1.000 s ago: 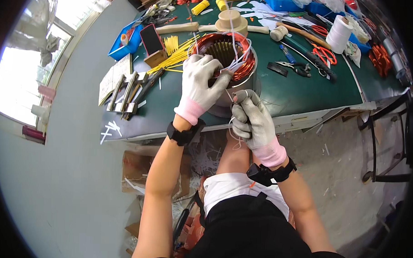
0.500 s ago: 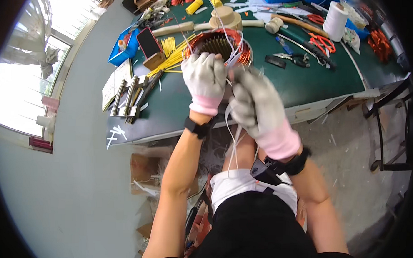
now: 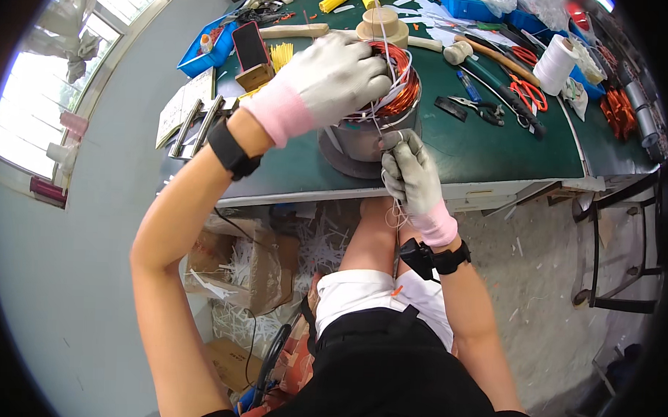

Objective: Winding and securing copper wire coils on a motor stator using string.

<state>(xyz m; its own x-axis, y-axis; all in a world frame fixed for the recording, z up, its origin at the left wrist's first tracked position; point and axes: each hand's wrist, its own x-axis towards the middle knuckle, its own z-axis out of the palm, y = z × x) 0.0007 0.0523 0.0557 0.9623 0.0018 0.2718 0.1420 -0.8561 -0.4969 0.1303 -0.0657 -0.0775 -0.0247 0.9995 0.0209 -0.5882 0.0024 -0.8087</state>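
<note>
A motor stator stands near the table's front edge, its grey metal cylinder (image 3: 373,141) topped with a ring of copper windings (image 3: 403,84). White lacing cord (image 3: 385,35) crosses the windings and runs down the front. My right hand (image 3: 412,171), in a white glove with a pink cuff, pinches this cord just in front of the cylinder; loose cord hangs below the fingers. Over the left part of the windings is my gloved left hand (image 3: 327,79), back upward and fingers curled. Its fingertips are hidden, as is whatever they hold, and the hand covers much of the ring.
Behind the stator stands a round wooden block (image 3: 384,26). To the right lie a mallet (image 3: 457,52), pliers (image 3: 488,111), red-handled scissors (image 3: 529,94) and a white thread spool (image 3: 556,65). At left are a phone (image 3: 250,45) and a blue bin (image 3: 218,46).
My left hand has risen from the near rim onto the windings' left side. My right hand has drawn slightly down and away from the ring, uncovering the cylinder and the ring's right side.
</note>
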